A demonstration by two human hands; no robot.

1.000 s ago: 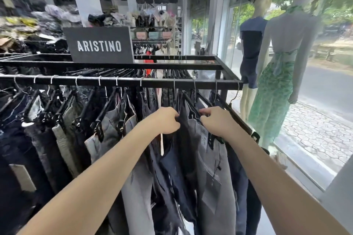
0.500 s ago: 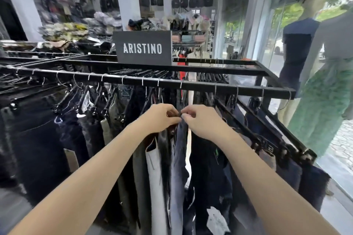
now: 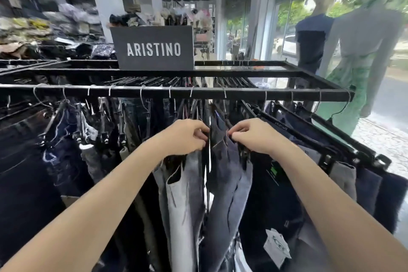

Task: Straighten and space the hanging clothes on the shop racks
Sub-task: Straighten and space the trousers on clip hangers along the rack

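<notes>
Two bare hands worked at the front rail (image 3: 198, 95) of the black rack, where a dozen or so wire hooks carried tightly packed trousers. The left hand (image 3: 185, 137) had its fingers curled round the top of a pale grey pair (image 3: 183, 194). The right hand (image 3: 254, 136) pinched the top of a blue-grey pair (image 3: 227, 183) just beside it, with a thin gap between the two. Whether either gripped hanger or cloth, I couldn't tell. One ARISTINO sign (image 3: 153, 48) stood on the rack behind. Two mannequins waited by the window, a navy-topped mannequin (image 3: 315, 40) and a green-skirted mannequin (image 3: 362, 51). Dark jeans (image 3: 26, 161) crowded in on the left.
</notes>
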